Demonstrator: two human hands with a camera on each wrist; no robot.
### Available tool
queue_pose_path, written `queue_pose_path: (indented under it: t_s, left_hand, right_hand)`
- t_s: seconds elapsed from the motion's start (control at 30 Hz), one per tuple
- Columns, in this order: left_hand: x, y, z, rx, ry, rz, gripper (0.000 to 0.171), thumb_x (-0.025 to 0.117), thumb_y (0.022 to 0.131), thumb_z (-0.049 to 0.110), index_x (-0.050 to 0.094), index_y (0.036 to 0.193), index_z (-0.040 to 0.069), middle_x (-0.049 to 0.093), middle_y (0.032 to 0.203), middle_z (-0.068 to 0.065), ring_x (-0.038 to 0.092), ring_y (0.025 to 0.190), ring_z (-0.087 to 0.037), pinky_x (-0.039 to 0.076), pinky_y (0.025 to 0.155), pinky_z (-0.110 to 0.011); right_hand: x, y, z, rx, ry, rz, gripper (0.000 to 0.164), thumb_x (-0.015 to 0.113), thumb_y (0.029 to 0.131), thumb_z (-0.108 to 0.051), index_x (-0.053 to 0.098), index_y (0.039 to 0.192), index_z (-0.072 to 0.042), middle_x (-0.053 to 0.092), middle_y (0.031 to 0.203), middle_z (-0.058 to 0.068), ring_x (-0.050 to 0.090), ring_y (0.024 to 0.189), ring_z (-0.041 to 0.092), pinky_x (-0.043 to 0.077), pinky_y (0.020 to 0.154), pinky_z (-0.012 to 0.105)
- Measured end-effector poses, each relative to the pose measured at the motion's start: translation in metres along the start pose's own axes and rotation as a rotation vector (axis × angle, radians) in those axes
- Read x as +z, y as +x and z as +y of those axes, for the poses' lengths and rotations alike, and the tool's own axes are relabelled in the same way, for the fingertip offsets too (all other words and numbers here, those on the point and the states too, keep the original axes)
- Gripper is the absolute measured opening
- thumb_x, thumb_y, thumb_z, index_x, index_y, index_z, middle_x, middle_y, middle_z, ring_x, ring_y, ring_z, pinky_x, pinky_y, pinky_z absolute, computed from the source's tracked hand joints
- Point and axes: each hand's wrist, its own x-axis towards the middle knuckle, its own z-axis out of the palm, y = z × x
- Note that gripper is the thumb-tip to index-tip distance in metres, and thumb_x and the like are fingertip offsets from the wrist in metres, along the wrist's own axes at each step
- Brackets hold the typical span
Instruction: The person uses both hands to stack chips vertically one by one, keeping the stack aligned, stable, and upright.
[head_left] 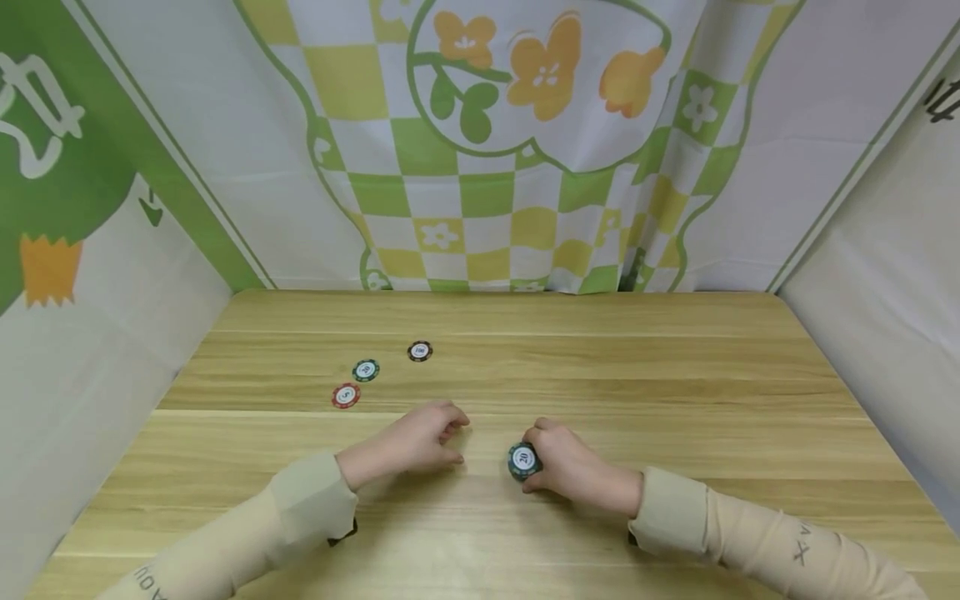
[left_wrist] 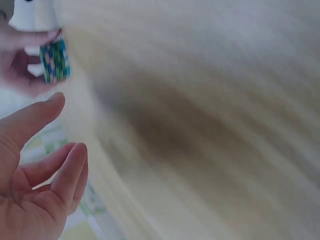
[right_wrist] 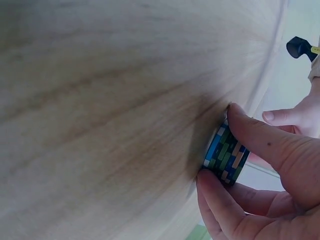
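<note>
My right hand (head_left: pixel 566 464) grips a short stack of poker chips (head_left: pixel 522 460) between thumb and fingers, low over the wooden table. The top chip is green and reads 20; in the right wrist view the stack (right_wrist: pixel 227 156) shows blue, green and pale edge marks. To its left, my left hand (head_left: pixel 416 442) hovers over the table with nothing between its loosely bent fingers. In the left wrist view the thumb and fingers of that left hand (left_wrist: pixel 42 170) stand apart, short of the stack (left_wrist: pixel 55 61).
Three single chips lie flat at the left of the wooden table (head_left: pixel 637 375): a red one (head_left: pixel 346 396) marked 5, a green one (head_left: pixel 366 370) and a dark one (head_left: pixel 420 351) marked 100. A patterned curtain (head_left: pixel 487 192) hangs along the back edge.
</note>
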Motion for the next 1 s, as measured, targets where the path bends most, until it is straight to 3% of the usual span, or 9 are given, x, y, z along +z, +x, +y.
queue_pose_path:
  t_s: [0.2, 0.47, 0.83, 1.0]
  left_hand:
    - [-0.021, -0.014, -0.018, -0.004, 0.066, 0.005, 0.045, 0.073, 0.074, 0.013, 0.056, 0.112, -0.005, 0.059, 0.103, -0.013, 0.058, 0.09, -0.024, 0.049, 0.078, -0.035]
    - [-0.041, -0.025, -0.037, -0.026, 0.191, 0.025, 0.048, 0.073, 0.076, 0.013, 0.055, 0.117, -0.002, 0.058, 0.114, -0.015, 0.055, 0.102, -0.028, 0.046, 0.084, -0.039]
    - [-0.058, -0.031, -0.069, -0.032, 0.203, 0.074, 0.046, 0.072, 0.076, 0.009, 0.054, 0.115, -0.006, 0.058, 0.109, -0.019, 0.055, 0.098, -0.032, 0.047, 0.081, -0.041]
    - [-0.062, -0.036, -0.08, -0.072, 0.197, 0.067, 0.045, 0.071, 0.077, 0.009, 0.053, 0.116, -0.007, 0.058, 0.105, -0.018, 0.057, 0.092, -0.03, 0.048, 0.077, -0.039]
  right_hand:
    - [0.0, 0.0, 0.0, -0.005, 0.008, 0.011, 0.042, 0.084, 0.059, -0.015, 0.061, 0.088, 0.005, 0.053, 0.081, 0.005, 0.053, 0.073, 0.017, 0.048, 0.065, 0.025]
    - [0.002, -0.001, -0.001, 0.004, 0.019, 0.022, 0.043, 0.084, 0.058, -0.013, 0.061, 0.089, 0.005, 0.053, 0.081, 0.005, 0.053, 0.073, 0.017, 0.048, 0.065, 0.026]
    - [0.002, 0.0, 0.0, 0.014, 0.02, 0.011, 0.043, 0.084, 0.058, -0.015, 0.062, 0.09, 0.004, 0.054, 0.082, 0.004, 0.054, 0.074, 0.016, 0.048, 0.065, 0.025]
    - [0.001, 0.0, -0.001, 0.02, 0.021, 0.004, 0.043, 0.084, 0.058, -0.014, 0.062, 0.091, 0.004, 0.054, 0.083, 0.005, 0.054, 0.075, 0.017, 0.048, 0.066, 0.026]
